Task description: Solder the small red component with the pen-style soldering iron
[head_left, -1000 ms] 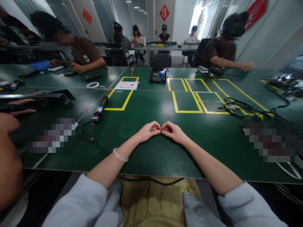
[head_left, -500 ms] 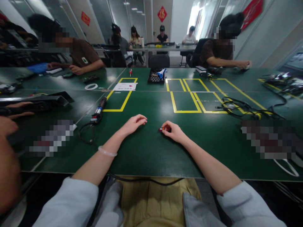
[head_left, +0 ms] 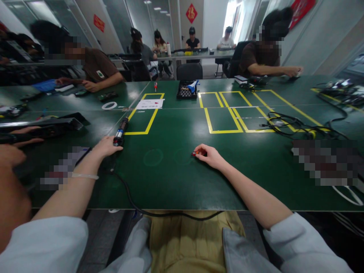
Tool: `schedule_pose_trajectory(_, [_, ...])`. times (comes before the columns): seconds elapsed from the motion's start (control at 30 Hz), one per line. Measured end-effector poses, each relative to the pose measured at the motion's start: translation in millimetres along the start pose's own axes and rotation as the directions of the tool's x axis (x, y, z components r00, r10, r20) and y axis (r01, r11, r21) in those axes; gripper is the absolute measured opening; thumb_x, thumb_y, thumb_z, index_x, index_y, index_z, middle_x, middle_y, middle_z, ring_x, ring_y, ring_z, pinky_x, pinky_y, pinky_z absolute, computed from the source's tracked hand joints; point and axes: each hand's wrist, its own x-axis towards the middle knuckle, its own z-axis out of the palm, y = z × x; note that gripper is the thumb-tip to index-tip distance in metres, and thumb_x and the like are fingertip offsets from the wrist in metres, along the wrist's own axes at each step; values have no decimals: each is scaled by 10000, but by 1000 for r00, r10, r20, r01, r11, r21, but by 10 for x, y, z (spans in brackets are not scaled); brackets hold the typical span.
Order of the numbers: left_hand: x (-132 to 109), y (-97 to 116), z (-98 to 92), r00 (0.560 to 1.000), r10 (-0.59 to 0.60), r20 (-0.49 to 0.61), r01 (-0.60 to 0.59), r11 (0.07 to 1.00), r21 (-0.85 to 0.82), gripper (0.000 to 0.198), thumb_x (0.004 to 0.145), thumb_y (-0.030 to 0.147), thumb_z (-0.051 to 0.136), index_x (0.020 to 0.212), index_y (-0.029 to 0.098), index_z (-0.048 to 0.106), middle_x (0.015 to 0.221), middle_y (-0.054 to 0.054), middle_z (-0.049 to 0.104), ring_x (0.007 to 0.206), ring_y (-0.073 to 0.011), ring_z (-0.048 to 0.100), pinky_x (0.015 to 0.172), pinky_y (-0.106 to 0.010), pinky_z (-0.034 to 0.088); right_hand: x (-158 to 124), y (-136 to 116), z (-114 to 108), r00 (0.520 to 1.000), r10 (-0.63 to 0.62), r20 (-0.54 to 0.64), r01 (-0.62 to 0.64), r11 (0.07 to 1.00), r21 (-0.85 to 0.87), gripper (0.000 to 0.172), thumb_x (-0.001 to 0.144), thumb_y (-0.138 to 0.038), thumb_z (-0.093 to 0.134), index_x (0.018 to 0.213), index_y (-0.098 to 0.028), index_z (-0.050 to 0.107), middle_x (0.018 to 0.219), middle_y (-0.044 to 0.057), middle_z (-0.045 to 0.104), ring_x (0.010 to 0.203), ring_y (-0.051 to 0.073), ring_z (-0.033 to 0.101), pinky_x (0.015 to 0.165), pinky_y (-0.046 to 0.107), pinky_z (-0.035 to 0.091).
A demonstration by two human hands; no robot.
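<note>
Right grip (head_left: 207, 156): narrow, fingertips pinching a small red part (head_left: 193, 154) over the green worktop (head_left: 170, 185). Left grip (head_left: 105, 146): at the near end of a black-and-silver tool (head_left: 121, 131); cannot tell whether closed on it. Black cable (head_left: 127, 189) crosses the worktop's near edge. Farther off: yellow tape outlines (head_left: 224, 132), white paper (head_left: 150, 103), black tray (head_left: 186, 98).

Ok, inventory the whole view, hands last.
small part: one, red, centre
cylinder: one, black, silver and blue, left
worktop: one, green, foreground
tray: one, black, far edge
slim item: one, red, far edge
paper: one, white, left
ring: one, white, far left
tape outlines: several, yellow, worktop
cables: several, black, right and front
long device: one, black, far left
chairs: several, black, behind
wall signs: several, red, back
people: several, mixed clothing, around
left hand: one, pale sleeve, at cylinder
right hand: one, pale sleeve, pinching part
</note>
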Motion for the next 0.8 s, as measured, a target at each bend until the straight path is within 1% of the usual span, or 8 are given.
schedule_pose_trajectory(0.13, [-46, 72, 4, 998, 22, -61, -20, 999, 34, 654, 737, 441, 640, 1262, 84, 480, 1204, -146, 498, 1118, -254, 474, 943, -330, 406, 4, -4, 4, 999, -14, -31, 13, 1000, -24, 171, 786, -213, 605, 949, -159, 615, 757, 4, 599, 654, 119, 538, 648, 254, 436])
schedule_pose_trajectory(0.2, [-120, 182, -22, 996, 25, -88, -22, 999, 31, 676, 735, 464, 630, 1274, 85, 479, 1227, -161, 492, 1119, -270, 478, 941, -345, 408, 5, -4, 8, 999, -9, -35, 8, 999, -35, 171, 783, -215, 607, 944, -160, 616, 743, 2, 595, 651, 121, 535, 644, 256, 435])
schedule_pose_trajectory(0.3, [-258, 422, -48, 992, 6, -128, -7, 1000, -7, 718, 721, 538, 605, 1271, 90, 491, 1258, -187, 478, 1100, -305, 501, 903, -375, 434, 6, 2, 17, 999, -6, -36, 5, 1000, -13, 188, 782, -213, 601, 964, -168, 601, 748, -1, 596, 646, 120, 530, 639, 255, 435])
schedule_pose_trajectory(0.4, [-418, 741, -48, 984, 2, -177, -13, 998, -61, 708, 700, 554, 596, 1260, 130, 509, 1257, -179, 476, 1090, -327, 513, 875, -396, 452, 7, 10, 23, 999, -30, -43, 31, 999, 29, 209, 782, -205, 596, 988, -178, 571, 798, 1, 596, 648, 114, 519, 636, 250, 434])
schedule_pose_trajectory(0.47, [-544, 997, -48, 976, 29, -215, -50, 995, -91, 676, 696, 534, 593, 1255, 162, 516, 1230, -158, 487, 1088, -320, 512, 875, -396, 459, 7, 16, 22, 998, -49, -43, 49, 999, 16, 165, 786, -197, 591, 949, -180, 574, 781, -5, 576, 644, 112, 507, 630, 245, 423])
schedule_pose_trajectory(0.57, [-765, 1424, -66, 959, 108, -263, -143, 983, -117, 643, 714, 524, 570, 1261, 193, 504, 1199, -133, 494, 1085, -302, 506, 857, -382, 476, 7, 23, 13, 997, -69, -37, 69, 998, -15, 86, 797, -185, 578, 883, -179, 581, 742, -13, 546, 642, 112, 497, 625, 239, 409])
schedule_pose_trajectory(0.67, [-996, 1859, -99, 935, 205, -290, -251, 959, -130, 621, 741, 529, 546, 1269, 207, 483, 1197, -117, 489, 1078, -283, 504, 821, -364, 492, 5, 23, 4, 996, -78, -43, 78, 997, -23, 71, 797, -176, 575, 868, -180, 571, 738, -17, 534, 638, 111, 494, 625, 237, 407])
schedule_pose_trajectory(0.8, [-1259, 2346, -132, 884, 340, -322, -396, 909, -126, 624, 760, 512, 550, 1292, 205, 440, 1187, -110, 491, 1069, -269, 502, 796, -349, 497, 5, 10, -2, 994, -103, -49, 100, 993, -55, 59, 793, -163, 570, 849, -178, 558, 747, -16, 522, 640, 112, 493, 625, 236, 404])
